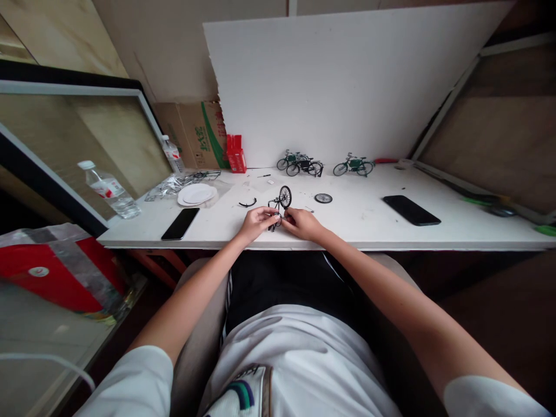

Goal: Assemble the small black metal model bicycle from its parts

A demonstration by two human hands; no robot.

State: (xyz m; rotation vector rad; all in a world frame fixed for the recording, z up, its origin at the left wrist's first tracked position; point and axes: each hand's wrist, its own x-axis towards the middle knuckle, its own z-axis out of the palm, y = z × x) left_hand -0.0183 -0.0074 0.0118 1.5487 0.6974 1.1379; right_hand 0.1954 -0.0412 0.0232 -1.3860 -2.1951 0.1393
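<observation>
Near the front edge of the white table, a small black model bicycle frame [277, 204] with one wheel [285, 197] pointing up is held between both hands. My left hand [259, 222] pinches it from the left, fingers closed. From the right, my right hand [300, 223] has its thumb and fingers closed on the same model, close below the wheel. The exact part between the fingertips is too small to make out. A loose wheel [323, 198] lies flat to the right, and a curved black part [248, 202] lies to the left.
Behind stand several model bicycles [353, 165] and a red box [236, 154]. Phones lie at left [180, 224] and right [411, 210]. White discs [197, 194], a water bottle [110, 191] and plastic-wrapped parts [174, 184] occupy the left side. A white board [339, 87] leans behind.
</observation>
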